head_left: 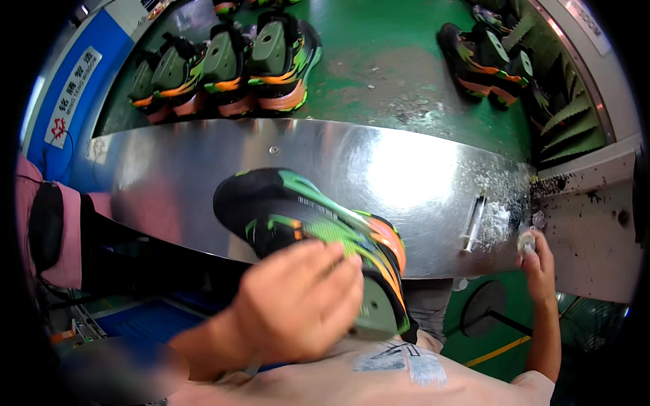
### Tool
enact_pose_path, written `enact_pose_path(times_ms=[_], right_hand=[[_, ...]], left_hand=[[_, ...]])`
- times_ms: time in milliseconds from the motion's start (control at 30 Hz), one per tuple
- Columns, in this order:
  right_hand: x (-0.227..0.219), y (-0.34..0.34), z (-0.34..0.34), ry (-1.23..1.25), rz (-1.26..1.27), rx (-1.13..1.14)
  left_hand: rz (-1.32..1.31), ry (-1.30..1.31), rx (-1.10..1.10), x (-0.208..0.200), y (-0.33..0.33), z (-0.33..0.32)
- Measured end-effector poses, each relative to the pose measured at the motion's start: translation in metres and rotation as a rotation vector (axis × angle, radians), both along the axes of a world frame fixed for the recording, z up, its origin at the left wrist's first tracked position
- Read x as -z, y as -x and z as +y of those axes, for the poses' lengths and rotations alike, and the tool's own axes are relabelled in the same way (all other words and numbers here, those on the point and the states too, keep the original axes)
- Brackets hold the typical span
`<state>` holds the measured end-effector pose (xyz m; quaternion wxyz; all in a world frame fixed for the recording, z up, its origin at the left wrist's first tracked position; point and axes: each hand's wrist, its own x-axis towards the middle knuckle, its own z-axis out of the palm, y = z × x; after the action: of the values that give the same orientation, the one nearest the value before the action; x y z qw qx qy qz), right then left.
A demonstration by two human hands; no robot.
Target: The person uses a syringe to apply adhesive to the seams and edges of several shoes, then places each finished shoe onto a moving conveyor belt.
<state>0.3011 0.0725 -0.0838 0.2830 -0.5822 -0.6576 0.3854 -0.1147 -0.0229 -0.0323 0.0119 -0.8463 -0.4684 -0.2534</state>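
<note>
A black sneaker (pixel 261 196) with green and orange markings is tilted over the near edge of the metal bench, toe pointing to the far left. A grey-green shoe last (pixel 379 311) fills its opening. My left hand (pixel 298 298) is closed on the near side of the sneaker, fingers curled against its upper. At the bench's right end, my right hand (pixel 539 264) pinches a small pale round object (pixel 526 243) whose kind I cannot make out. A slim syringe-like tube (pixel 474 222) lies on the metal just left of that hand, among whitish residue (pixel 495 220).
Beyond the metal bench (pixel 203 155) runs a green surface (pixel 379 81). Several similar sneakers on lasts (pixel 227 64) stand in a row at far left, and more (pixel 484 61) at far right beside green flaps (pixel 575 128). A person in pink (pixel 68 237) is at left.
</note>
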Motion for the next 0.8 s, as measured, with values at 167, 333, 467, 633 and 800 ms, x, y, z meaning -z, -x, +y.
enact_pose_path(times_ms=[167,333,467,633,800], right_hand=[[-0.085,0.101,0.018,0.363,0.905,-0.355],[-0.085,0.230,0.027,0.718,0.939,-0.764],[-0.070,0.251,0.030,0.783,0.798,-0.779],[-0.053,0.268,0.021,0.816,0.989,-0.683],[-0.044,0.272,0.024,0.803,1.015,-0.715]], left_hand=[[-0.012,-0.020,-0.086,0.013,-0.017,-0.038],[-0.036,-0.026,-0.105,0.019,-0.011,-0.047],[-0.070,-0.158,-0.105,0.024,-0.006,-0.039],[-0.184,-0.271,-0.193,0.040,-0.017,-0.039],[-0.117,-0.205,-0.077,0.030,0.002,-0.038]])
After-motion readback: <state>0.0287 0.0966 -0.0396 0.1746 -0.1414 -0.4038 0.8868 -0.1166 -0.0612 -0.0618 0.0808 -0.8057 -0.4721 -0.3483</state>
